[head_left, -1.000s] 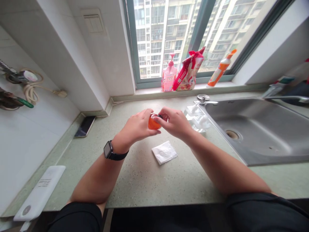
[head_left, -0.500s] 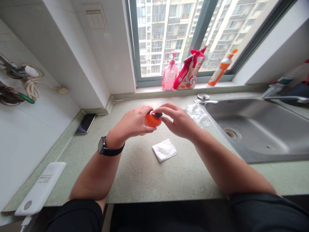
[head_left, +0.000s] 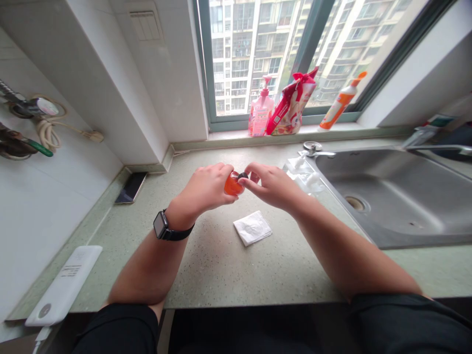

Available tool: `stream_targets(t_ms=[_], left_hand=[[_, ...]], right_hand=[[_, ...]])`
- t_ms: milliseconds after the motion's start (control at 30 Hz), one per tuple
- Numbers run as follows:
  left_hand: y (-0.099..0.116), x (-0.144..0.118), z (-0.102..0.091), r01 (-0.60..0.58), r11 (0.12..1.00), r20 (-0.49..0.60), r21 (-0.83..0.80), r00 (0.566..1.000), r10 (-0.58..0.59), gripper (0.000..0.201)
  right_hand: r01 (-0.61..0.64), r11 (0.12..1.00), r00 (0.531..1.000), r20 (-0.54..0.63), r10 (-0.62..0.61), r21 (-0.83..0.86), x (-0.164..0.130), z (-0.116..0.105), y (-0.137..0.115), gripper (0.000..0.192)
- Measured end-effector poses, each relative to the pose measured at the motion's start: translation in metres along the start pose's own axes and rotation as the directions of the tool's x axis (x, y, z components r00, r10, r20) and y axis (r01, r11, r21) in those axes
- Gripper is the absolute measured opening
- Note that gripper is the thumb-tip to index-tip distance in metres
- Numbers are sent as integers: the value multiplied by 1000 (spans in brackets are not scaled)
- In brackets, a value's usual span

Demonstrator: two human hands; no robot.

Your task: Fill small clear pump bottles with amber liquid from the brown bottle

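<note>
My left hand [head_left: 212, 186] is wrapped round a small bottle of orange-red liquid [head_left: 232, 184], held tilted with its neck toward the right. A black cap [head_left: 242, 175] sits at the bottle's neck. My right hand [head_left: 268, 184] pinches that cap between thumb and fingers. Whether the cap is loose or tight I cannot tell. Below both hands a folded white tissue [head_left: 252, 228] lies flat on the speckled counter [head_left: 236, 275].
A steel sink [head_left: 401, 196] is at the right, with crumpled clear plastic [head_left: 306, 178] by its corner. A phone [head_left: 131, 188] and a white power bank [head_left: 64, 285] lie left. On the sill stand a pump bottle [head_left: 261, 113], a red bag [head_left: 293, 105] and an orange bottle [head_left: 341, 103].
The bottle has turned a little in my left hand, so its neck and black cap show more. My right fingers have shifted round the cap, the thumb now lying across its front.
</note>
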State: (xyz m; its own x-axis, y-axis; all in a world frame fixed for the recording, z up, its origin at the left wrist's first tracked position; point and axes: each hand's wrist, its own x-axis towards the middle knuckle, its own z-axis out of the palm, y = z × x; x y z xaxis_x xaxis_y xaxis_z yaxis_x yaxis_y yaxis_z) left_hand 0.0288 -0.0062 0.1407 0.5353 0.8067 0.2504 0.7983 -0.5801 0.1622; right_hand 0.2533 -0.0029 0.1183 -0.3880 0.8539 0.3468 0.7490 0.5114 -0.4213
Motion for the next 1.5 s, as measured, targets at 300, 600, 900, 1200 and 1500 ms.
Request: stream_targets(t_ms=[300, 600, 900, 1200, 1500], left_hand=[[-2, -1, -1, 12, 1000, -20, -1, 1000, -12, 37], [-3, -1, -6, 4, 994, 49, -110, 999, 2, 34], [-24, -4, -23, -22, 937, 206, -350, 974, 99, 37], [-90, -14, -40, 222, 936, 179, -275, 968, -177, 43], [-125, -12, -35, 465, 872, 188, -155, 880, -436, 56]], right_hand=[[205, 973, 978, -43, -202, 101, -2, 5, -1, 20], [341, 932, 936, -134, -325, 124, 2, 5, 3, 19], [469, 881, 879, -125, -460, 60, 2, -5, 3, 34], [132, 989, 989, -72, -128, 59, 12, 9, 37, 22], [-204, 977, 974, 88, 209, -65, 22, 51, 88, 18]])
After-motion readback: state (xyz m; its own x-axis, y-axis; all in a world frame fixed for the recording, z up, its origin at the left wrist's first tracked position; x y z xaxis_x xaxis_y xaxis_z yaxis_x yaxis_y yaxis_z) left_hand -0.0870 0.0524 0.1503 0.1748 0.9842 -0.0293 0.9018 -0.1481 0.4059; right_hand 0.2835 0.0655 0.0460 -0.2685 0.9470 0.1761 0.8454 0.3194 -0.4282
